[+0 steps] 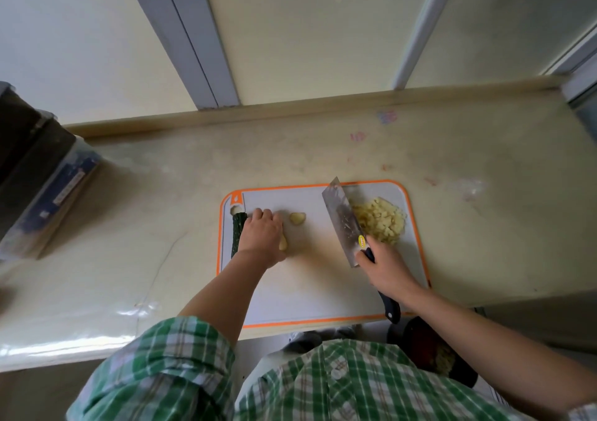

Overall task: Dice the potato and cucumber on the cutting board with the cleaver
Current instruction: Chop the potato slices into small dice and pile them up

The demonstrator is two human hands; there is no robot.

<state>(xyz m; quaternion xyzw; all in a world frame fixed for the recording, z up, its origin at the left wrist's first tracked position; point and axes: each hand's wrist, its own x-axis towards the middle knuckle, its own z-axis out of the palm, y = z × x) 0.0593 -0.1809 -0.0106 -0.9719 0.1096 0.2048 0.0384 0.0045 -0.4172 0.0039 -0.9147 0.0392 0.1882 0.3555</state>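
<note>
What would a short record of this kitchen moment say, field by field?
Board: cutting board, orange-rimmed, on the counter
Right hand: right hand grips the cleaver, its blade beside the diced pile
Left hand: left hand holds down a potato chunk, mostly hidden under it
Diced: potato pile, far right of board
Not yet cut: cucumber, whole, along the board's left edge; loose potato piece just past the left hand

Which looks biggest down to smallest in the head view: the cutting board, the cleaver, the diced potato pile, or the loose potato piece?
1. cutting board
2. cleaver, handle included
3. diced potato pile, close to the blade alone
4. loose potato piece
</note>
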